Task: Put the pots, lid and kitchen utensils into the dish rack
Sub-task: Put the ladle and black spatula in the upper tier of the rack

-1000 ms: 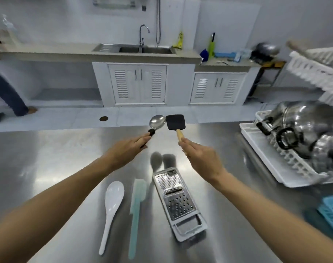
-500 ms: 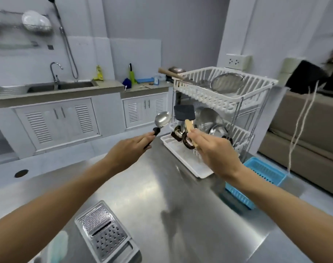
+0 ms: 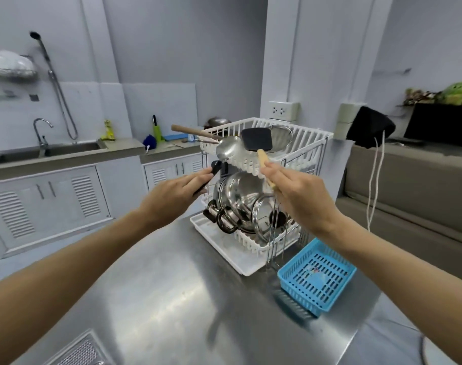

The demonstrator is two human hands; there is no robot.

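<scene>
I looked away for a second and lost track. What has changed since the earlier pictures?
Both hands have carried their utensils from over the table up to the dish rack: the ladle in the left hand and the spatula in the right hand now reach its top tier. Both grips are unchanged; the pots stay in the lower tier.

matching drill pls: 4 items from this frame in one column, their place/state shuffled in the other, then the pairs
Things:
1. metal ladle
2. black spatula
3. blue basket
4. steel pots

Places:
A. lower tier of the dish rack
B. held in the right hand by its wooden handle
C. on the steel table, right of the rack
D. held in the left hand by its black handle

Pairs: 1-D, 2-B, 3-C, 4-A
</scene>
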